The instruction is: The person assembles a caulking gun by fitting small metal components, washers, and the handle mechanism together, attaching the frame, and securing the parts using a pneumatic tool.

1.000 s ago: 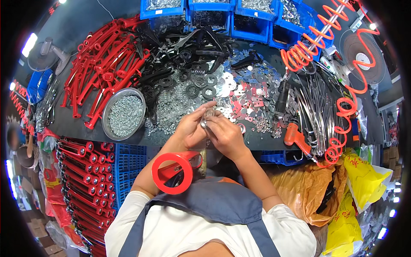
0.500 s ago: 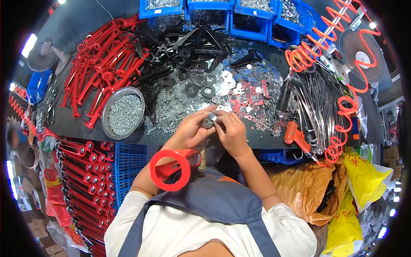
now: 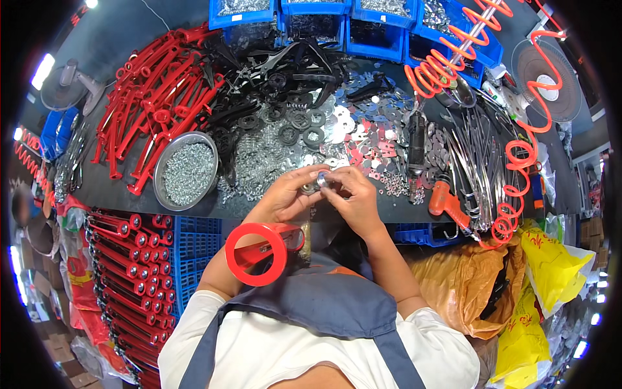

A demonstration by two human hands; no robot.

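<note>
Over the table's front edge my two hands meet with fingertips close together. A small shiny round metal disc is pinched in the fingers of my right hand. My left hand is curled round a small ring-shaped metal part, mostly hidden by the fingers. A red tubular part with a wide ring end stands in front of my body, overlapping my left forearm. Just beyond the hands lie loose washers and flat plates.
At left are a bowl of small metal pieces and piled red handles. Black parts lie centrally, below blue bins. A hanging black power driver, a red-handled tool, metal rods and an orange coiled hose occupy the right.
My right hand has shifted slightly right, and the shiny disc shows more clearly between the fingertips. The hanging driver and its coiled hose have swung left.
</note>
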